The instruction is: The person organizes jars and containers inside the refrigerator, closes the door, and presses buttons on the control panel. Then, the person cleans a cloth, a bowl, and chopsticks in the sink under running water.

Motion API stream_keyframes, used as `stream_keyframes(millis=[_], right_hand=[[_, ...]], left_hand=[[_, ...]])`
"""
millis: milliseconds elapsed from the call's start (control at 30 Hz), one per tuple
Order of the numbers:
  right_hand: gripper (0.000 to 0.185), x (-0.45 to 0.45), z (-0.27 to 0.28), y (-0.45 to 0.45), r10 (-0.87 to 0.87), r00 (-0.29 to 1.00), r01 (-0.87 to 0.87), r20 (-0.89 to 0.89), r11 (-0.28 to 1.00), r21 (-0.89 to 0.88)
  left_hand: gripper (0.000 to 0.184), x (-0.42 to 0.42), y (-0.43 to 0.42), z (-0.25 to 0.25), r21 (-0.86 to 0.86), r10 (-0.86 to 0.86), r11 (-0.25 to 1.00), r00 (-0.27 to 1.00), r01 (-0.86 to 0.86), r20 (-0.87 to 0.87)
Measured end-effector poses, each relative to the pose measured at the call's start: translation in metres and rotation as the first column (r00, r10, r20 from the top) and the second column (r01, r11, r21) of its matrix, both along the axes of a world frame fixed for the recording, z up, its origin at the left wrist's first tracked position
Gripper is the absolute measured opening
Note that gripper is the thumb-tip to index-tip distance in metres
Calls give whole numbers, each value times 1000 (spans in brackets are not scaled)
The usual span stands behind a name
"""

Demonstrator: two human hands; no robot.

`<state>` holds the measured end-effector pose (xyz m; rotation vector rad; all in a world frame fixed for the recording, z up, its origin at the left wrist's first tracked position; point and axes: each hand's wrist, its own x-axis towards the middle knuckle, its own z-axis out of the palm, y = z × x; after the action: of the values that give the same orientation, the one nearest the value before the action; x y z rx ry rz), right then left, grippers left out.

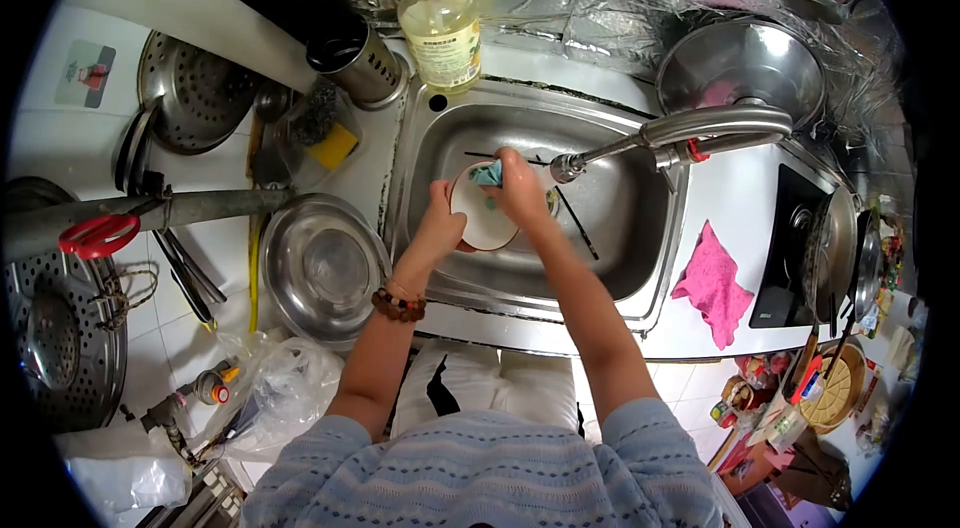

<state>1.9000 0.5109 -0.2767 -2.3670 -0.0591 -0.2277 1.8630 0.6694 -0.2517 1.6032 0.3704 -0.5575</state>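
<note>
Over the steel sink [640, 258], my left hand [437, 230] grips a white bowl [487, 226] by its left rim, with the inside turned up toward me. My right hand [523, 190] is closed on a light-blue cloth [487, 174] and presses it against the bowl's upper inner side. Dark chopsticks [580, 225] lie in the basin behind and to the right of the bowl. The faucet spout [568, 166] ends just right of my right hand; whether water runs I cannot tell.
A soap bottle [440, 38] with a red pump stands behind the sink. Steel basins sit left [330, 268] and back right [740, 73]. A pink cloth [713, 286] lies on the right counter. Red-handled scissors [100, 236] hang at the left pipe [210, 208].
</note>
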Motion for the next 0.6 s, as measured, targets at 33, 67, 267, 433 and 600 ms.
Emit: stream_keyframes(millis=[33, 67, 267, 433, 600], right_hand=[[48, 10, 8, -5, 208, 969, -205, -137, 978, 33], [49, 19, 14, -7, 405, 877, -395, -258, 914, 92], [39, 28, -23, -14, 502, 858, -431, -110, 820, 378], [24, -32, -90, 21, 193, 638, 584, -745, 509, 632], [27, -27, -39, 13, 221, 627, 733, -747, 160, 661]], left_hand=[[54, 6, -1, 23, -52, -61, 997, 993, 56, -99], [56, 13, -2, 36, -109, -125, 988, 974, 105, -191], [54, 32, -6, 57, 41, -249, 964, 943, 264, -219], [46, 17, -17, -14, 447, -106, 888, 899, -106, 425], [47, 24, -14, 7, 482, -291, 870, 897, 103, 332]])
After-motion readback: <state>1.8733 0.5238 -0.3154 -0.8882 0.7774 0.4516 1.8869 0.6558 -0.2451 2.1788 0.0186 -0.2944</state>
